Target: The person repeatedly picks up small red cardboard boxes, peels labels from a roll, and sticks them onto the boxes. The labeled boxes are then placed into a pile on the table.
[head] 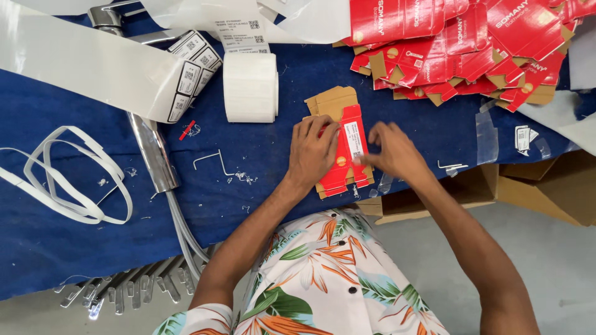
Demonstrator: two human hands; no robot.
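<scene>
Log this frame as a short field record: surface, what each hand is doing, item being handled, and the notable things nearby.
surface: blue cloth-covered table
left hand: pressed flat on the red flattened carton
right hand: fingertips at the carton's right edge, by its white label
stock: heap of red flat cartons at upper right
label supply: white label roll above the left hand
other: chrome tap lying at left; white strap loops at far left

Your bench (62, 242) is covered in deep blue cloth. The flat carton (349, 149) under your hands is red outside, brown inside, with a white label. The carton pile (459, 49) at the far right corner is equally red and brown. The label roll (250, 87) is white. Your shirt (323, 279) shows orange and green leaves on white.
</scene>
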